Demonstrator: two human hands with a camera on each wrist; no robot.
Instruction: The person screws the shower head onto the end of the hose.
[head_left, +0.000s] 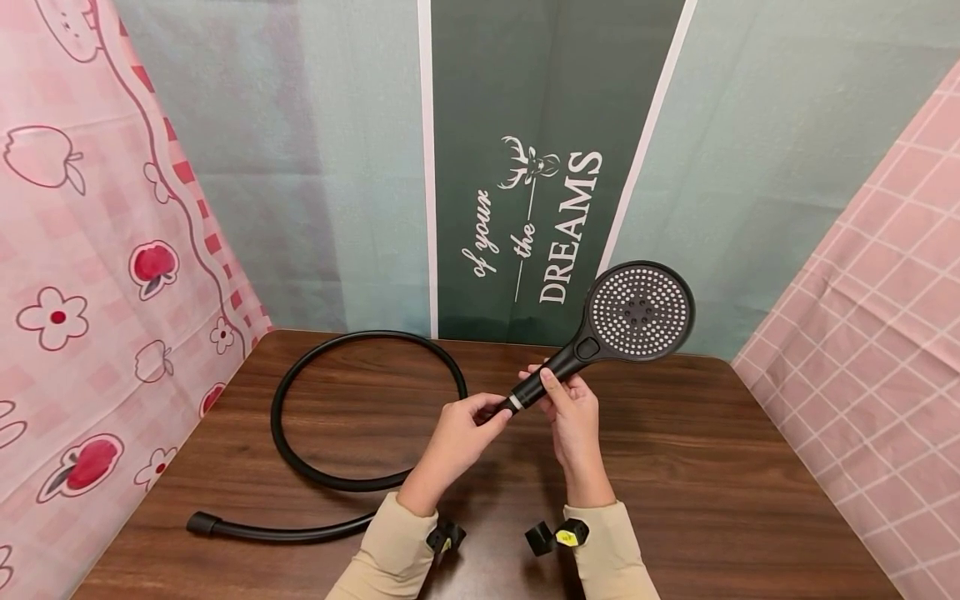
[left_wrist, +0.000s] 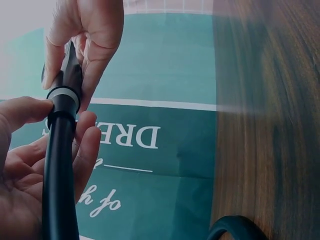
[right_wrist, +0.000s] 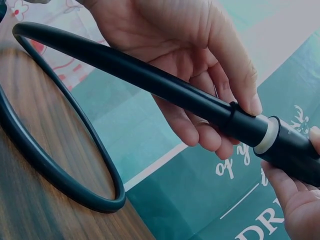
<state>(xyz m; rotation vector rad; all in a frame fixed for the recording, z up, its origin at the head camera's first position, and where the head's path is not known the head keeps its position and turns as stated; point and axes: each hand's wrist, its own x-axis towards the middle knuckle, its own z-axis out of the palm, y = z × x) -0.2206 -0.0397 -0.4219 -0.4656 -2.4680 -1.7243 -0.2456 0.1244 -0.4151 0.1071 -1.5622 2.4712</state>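
A black handheld shower head (head_left: 641, 312) with pale nozzles is raised above the table, tilted up to the right. Its handle (head_left: 551, 375) is gripped by my right hand (head_left: 576, 417), thumb on the near side. My left hand (head_left: 461, 429) pinches the end fitting of a black shower hose (left_wrist: 61, 170) between thumb and fingers. In the right wrist view, the fitting (right_wrist: 247, 125) meets the handle's end, with a white ring (right_wrist: 270, 135) showing between them. The hose loops across the table, and its other end fitting (head_left: 201, 523) lies at the left.
A brown wooden table (head_left: 690, 467) lies beneath the hands. Behind it hangs a green cloth (head_left: 360, 167) with white lettering. Pink patterned cloth (head_left: 97, 275) stands at the left, and pink checked cloth (head_left: 885, 358) at the right. Each wrist wears a small black camera (head_left: 540, 537).
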